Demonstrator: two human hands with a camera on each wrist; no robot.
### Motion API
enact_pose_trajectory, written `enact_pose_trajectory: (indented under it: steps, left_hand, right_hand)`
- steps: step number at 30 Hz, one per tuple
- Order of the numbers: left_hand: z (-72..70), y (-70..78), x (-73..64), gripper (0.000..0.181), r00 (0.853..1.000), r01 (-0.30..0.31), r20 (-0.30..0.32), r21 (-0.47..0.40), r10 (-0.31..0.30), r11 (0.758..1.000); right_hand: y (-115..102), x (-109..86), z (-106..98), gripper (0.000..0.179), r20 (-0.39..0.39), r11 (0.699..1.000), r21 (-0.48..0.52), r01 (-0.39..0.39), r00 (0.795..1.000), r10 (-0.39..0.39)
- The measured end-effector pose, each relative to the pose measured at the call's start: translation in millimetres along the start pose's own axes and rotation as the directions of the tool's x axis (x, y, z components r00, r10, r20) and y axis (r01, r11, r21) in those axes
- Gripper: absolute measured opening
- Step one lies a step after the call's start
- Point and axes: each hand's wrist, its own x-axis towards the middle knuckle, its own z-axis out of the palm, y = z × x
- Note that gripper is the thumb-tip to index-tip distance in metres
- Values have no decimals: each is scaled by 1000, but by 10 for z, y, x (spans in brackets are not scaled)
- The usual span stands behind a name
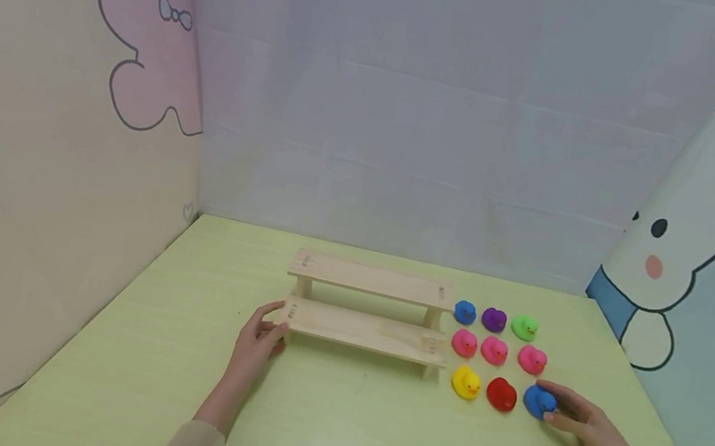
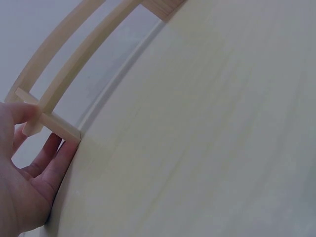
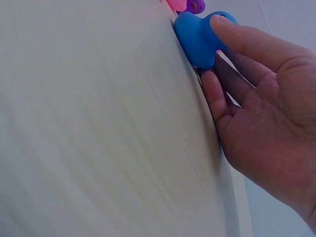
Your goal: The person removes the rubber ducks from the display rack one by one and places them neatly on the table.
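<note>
A two-tier wooden shelf (image 1: 357,326) stands at the middle of the table. At its left end my left hand (image 1: 258,342) grips the lower board; in the left wrist view the thumb lies on the board's corner and the other fingers reach around the end leg (image 2: 61,127). Over on the right, my right hand (image 1: 592,431) holds a blue rubber duck (image 1: 538,402) between thumb and fingers, close over the tabletop. The right wrist view shows the thumb against the head of this blue duck (image 3: 195,39). Immediately left of it sits a red duck (image 1: 502,395), then a yellow duck (image 1: 466,382).
Behind these ducks lies a row of pink ducks (image 1: 493,350). A second blue duck (image 1: 464,313), a purple duck (image 1: 494,319) and a green duck (image 1: 524,327) form the back row, right beside the shelf. Printed cloth walls (image 1: 423,148) enclose the pale green table (image 1: 355,436).
</note>
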Motion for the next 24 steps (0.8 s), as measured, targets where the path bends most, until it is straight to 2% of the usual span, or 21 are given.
enact_pose_trajectory:
  steps: [17,24]
  left_hand:
    - [-2,0,-12,45,1000,12,5,-3,-12,1000]
    - [-8,-1,-8,45,1000,10,15,10,-10,1000]
  right_hand:
    - [1,6,11,69,-3,1000,-15,20,1000,-20]
    - [23,3,4,73,18,1000,18,10,1000,-11]
